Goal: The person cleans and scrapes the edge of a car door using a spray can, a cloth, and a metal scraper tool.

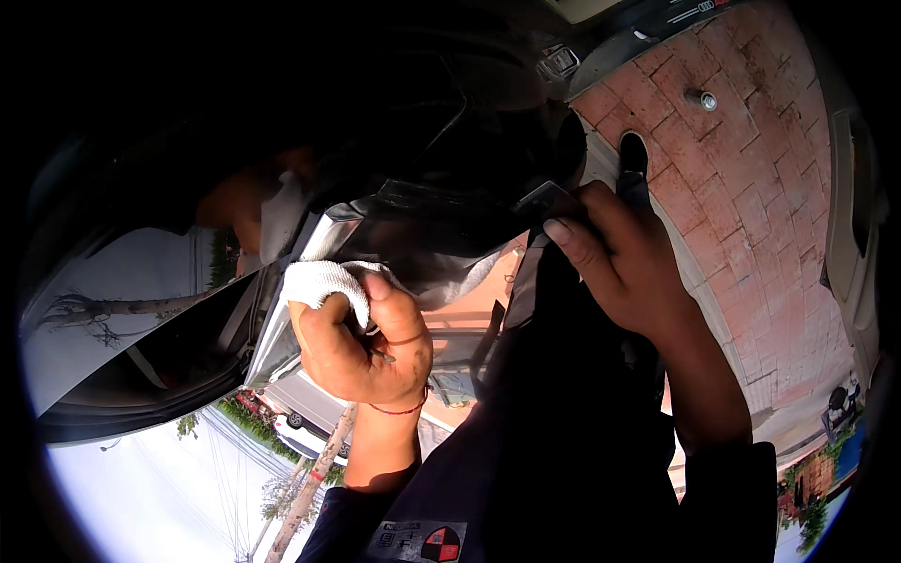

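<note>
My left hand (366,345) is closed round a bunched white cloth (322,280). The cloth is pressed against the silver trim (328,236) along the edge of a dark car door or window frame. My right hand (615,258) is closed, its thumb extended over the edge of a dark, thin, flat piece (546,199). Whether that piece is loose or part of the car, I cannot tell. Deep shadow hides most of the dark car body around it, and the fingers of my right hand are partly hidden.
Glossy dark glass (113,319) at the left mirrors a tree and sky. Reddish paving (741,178) lies at the right, with a small metal cylinder (704,99) on it. A dark shoe (633,155) stands beside the paving. Beyond are a white car (305,433) and a tree trunk (314,483).
</note>
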Available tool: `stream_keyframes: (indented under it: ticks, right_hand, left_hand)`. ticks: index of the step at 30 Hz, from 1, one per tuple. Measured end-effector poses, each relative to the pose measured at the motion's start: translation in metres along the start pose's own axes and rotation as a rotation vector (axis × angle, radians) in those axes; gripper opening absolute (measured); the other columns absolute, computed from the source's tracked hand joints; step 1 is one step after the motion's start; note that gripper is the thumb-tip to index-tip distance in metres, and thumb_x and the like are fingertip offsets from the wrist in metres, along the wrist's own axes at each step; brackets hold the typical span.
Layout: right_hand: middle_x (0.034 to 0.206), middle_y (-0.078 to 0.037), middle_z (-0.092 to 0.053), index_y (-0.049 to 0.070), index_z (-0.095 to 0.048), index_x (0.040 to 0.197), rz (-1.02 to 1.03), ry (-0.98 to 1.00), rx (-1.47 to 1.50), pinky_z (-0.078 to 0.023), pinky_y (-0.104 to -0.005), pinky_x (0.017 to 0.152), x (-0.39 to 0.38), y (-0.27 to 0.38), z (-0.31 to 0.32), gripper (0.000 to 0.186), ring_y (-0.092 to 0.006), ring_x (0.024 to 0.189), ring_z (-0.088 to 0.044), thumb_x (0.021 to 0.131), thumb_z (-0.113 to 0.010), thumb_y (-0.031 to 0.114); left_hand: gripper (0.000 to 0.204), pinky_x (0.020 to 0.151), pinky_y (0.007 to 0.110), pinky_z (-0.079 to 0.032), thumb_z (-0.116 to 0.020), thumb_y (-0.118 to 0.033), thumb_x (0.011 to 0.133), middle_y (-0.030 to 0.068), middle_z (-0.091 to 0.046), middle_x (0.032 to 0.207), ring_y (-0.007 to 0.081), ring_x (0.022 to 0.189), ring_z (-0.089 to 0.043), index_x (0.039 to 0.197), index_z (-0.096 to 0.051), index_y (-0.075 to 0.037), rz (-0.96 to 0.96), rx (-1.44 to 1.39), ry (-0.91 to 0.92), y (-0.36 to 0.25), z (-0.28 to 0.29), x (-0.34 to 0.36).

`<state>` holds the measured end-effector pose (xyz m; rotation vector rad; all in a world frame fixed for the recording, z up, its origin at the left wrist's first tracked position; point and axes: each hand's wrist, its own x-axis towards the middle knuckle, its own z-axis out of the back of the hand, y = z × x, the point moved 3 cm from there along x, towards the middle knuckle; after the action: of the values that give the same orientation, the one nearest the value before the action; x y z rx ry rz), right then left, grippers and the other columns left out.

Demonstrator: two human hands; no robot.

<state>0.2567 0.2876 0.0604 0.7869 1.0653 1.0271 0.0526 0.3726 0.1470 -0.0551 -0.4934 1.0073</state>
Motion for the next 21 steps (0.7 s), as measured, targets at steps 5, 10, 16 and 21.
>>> stream_keyframes:
  ticks: [5,10,16,21]
  right_hand:
    - [0.064,-0.006,-0.062,0.007,-0.059,0.107,0.093,-0.119,-0.016,-0.046,-0.0298,0.048,-0.002,-0.001,-0.006,0.027,-0.0196,0.054,-0.065,0.101,-0.061,0.034]
    - [0.065,-0.007,-0.065,0.008,-0.059,0.106,0.139,-0.139,0.033,-0.045,-0.0300,0.047,0.004,0.011,-0.012,0.026,-0.0197,0.054,-0.067,0.103,-0.059,0.033]
    - [0.081,-0.014,-0.070,0.005,-0.057,0.129,0.004,-0.034,0.121,-0.051,-0.0325,0.060,-0.003,0.008,-0.014,0.034,-0.0239,0.066,-0.070,0.104,-0.057,0.028]
    - [0.076,-0.013,-0.069,0.005,-0.060,0.122,-0.015,-0.036,0.109,-0.051,-0.0322,0.059,-0.005,0.010,-0.015,0.029,-0.0248,0.064,-0.070,0.103,-0.059,0.027]
  left_hand:
    - [0.020,0.053,0.031,-0.040,-0.069,-0.007,0.089,0.0139,-0.055,0.080,0.0243,0.061,-0.051,0.087,-0.051,0.000,0.038,0.018,0.044,-0.003,-0.005,0.001]
    - [0.020,0.051,0.029,-0.038,-0.069,-0.006,0.088,0.0130,-0.054,0.080,0.0225,0.060,-0.048,0.086,-0.051,0.000,0.056,0.019,0.009,0.003,-0.003,-0.003]
    - [0.021,0.051,0.031,-0.039,-0.070,-0.007,0.086,0.0143,-0.055,0.081,0.0243,0.059,-0.049,0.085,-0.050,-0.001,-0.019,0.047,0.037,-0.002,-0.002,0.002]
    - [0.019,0.051,0.032,-0.039,-0.069,-0.006,0.086,0.0150,-0.054,0.080,0.0258,0.059,-0.050,0.085,-0.051,0.000,-0.064,0.055,0.059,0.000,0.000,0.002]
